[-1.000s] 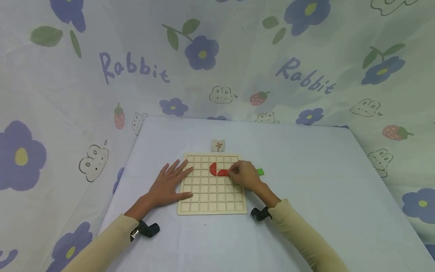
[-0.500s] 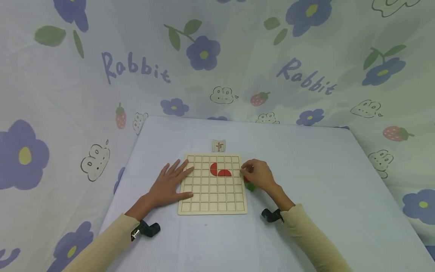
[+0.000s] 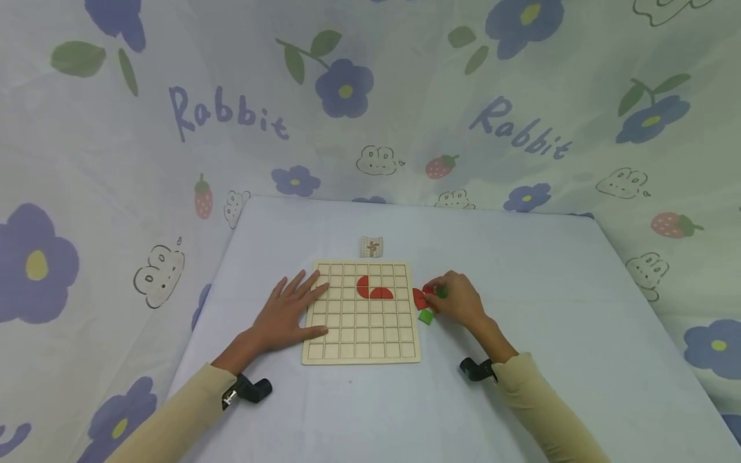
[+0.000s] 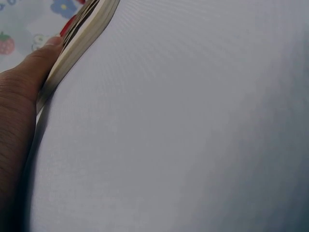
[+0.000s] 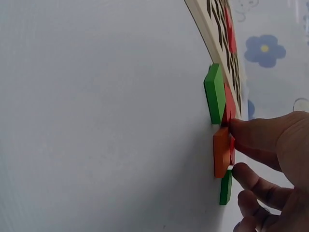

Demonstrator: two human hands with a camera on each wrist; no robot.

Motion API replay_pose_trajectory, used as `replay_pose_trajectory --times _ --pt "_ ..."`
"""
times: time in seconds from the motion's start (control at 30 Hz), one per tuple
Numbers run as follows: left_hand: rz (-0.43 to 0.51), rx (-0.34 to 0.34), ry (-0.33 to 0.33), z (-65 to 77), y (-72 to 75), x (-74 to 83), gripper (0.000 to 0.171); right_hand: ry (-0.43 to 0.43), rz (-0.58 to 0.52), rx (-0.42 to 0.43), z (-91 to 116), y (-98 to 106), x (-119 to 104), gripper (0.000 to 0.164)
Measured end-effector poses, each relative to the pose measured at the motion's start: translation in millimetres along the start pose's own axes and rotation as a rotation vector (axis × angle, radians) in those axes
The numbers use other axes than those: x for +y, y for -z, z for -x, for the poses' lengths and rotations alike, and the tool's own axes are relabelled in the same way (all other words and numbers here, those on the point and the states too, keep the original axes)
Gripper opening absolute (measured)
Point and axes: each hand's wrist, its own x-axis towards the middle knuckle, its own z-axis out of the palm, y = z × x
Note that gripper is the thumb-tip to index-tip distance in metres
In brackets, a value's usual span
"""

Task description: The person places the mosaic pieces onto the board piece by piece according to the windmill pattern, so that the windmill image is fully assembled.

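My left hand lies with fingers spread on the left edge of a wooden grid board; its thumb rests on the border in the left wrist view. On the grid, several red pieces with curved edges form two half-circle shapes. Right of the board, my right hand has its thumb and a curled finger at a small red piece, pinching it low over the cloth. Close by lie another red piece, a light green square, a dark green piece and an orange piece.
A small card with a grid and a reddish pinwheel-like picture lies behind the board. White cloth covers the table. A patterned curtain hangs around the back and sides.
My right hand has left a red piece on the grid, finishing the second half circle, and moved right off the board to the loose pieces. The left hand stays in place.
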Motion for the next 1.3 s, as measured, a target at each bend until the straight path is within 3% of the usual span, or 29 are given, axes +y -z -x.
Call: replay_pose_trajectory --times 0.33,0.5,0.8,1.07,1.3 --pt "-0.008 -0.004 0.002 0.0 -0.5 -0.8 0.094 0.074 -0.008 -0.022 -2.1 -6.2 -8.9 0.017" --pt "-0.009 -0.008 0.004 0.1 0.9 0.5 0.094 0.052 -0.025 -0.001 -3.3 -8.6 -15.6 0.014" --pt "-0.013 -0.006 0.005 0.0 4.0 2.1 0.094 -0.036 -0.162 0.001 -1.5 -7.6 -19.5 0.012" --pt "-0.009 -0.008 0.008 0.2 4.7 2.1 0.094 -0.005 -0.316 0.060 -1.8 -5.1 -22.5 0.019" --pt "-0.011 0.003 0.001 0.1 3.3 1.7 0.094 0.042 -0.404 0.019 -3.2 -10.9 -33.2 0.013"
